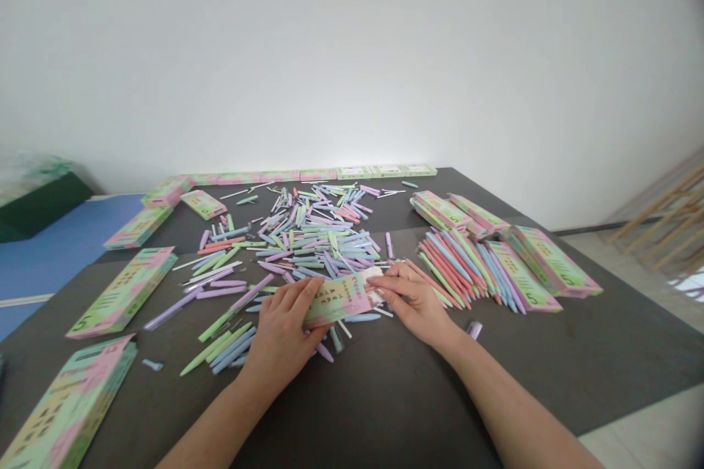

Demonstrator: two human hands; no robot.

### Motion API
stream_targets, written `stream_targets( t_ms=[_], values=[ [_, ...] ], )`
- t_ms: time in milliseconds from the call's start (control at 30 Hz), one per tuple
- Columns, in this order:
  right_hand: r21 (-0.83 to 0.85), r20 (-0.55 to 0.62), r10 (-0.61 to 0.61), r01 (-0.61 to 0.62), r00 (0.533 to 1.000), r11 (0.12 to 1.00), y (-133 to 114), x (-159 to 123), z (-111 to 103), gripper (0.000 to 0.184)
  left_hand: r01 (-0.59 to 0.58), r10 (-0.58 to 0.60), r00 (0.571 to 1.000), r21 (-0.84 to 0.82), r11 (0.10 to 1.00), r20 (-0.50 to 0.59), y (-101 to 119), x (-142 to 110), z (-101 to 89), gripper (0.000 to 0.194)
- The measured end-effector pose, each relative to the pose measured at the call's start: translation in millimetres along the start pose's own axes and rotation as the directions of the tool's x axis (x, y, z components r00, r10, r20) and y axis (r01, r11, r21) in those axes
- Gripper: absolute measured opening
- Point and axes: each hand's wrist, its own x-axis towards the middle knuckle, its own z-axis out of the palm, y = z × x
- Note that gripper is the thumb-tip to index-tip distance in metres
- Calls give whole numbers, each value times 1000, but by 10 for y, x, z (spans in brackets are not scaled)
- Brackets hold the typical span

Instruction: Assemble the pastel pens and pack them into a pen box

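Observation:
A flat pink, green and yellow printed box (341,298) lies between my two hands, low over the near middle of the table. My left hand (287,322) is closed round its left end, thumb at the lower edge and fingers over the top. At the right end, the fingertips of my right hand (410,300) pinch the white end flap (372,280). Behind the box spreads a loose heap of pastel pens (324,234) in purple, blue, green and coral. What is inside the box is hidden.
Right of my hands, pens lie side by side in a row (459,267), beside several printed boxes (553,260). More boxes (124,289) line the left side and the back edge (275,176). A small clear-purple piece (474,328) lies near my right forearm. The dark table (594,352) meets a white wall behind.

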Motion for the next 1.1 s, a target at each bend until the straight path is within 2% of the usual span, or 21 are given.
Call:
stream_targets(
  t_ms=[333, 600, 667, 733, 800, 867, 933, 1033, 1100],
  values=[
    [1, -44, 5, -5, 999, 1000, -19, 12, 34, 12, -1, 1, 1000, -21, 1000, 18, 22, 3, -17, 61],
    [-5, -62, -38, 37, 997, 999, -53, -5, 9, 23, 5, -5, 1000, -16, 1000, 8, 14, 2, -9, 61],
    [2, -110, -14, 14, 994, 1000, -34, 4, -51, 21, 13, -12, 1000, -14, 1000, 5, 4, -2, -4, 61],
    [-19, -226, 38, -44, 973, 999, 42, 18, -140, 18, 21, -21, 1000, -22, 1000, -3, -6, -4, 3, 60],
    [-83, -390, 129, -175, 912, 981, 166, 35, -248, 18, 32, -32, 999, -40, 999, -13, -12, -3, 11, 59],
    [-213, -455, 222, -347, 862, 913, 299, 47, -356, 21, 41, -43, 999, -62, 997, -24, -14, -1, 17, 59],
    [-418, -396, 298, -460, 868, 783, 395, 54, -437, 23, 45, -47, 998, -79, 996, -30, -13, 0, 21, 60],
    [-662, -266, 423, -483, 866, 573, 442, 58, -474, 26, 48, -51, 998, -88, 995, -31, -12, -4, 25, 59],
    [-737, -205, 485, -460, 850, 495, 440, 59, -454, 32, 51, -54, 998, -93, 994, -35, -12, -7, 25, 60]
  ],
)
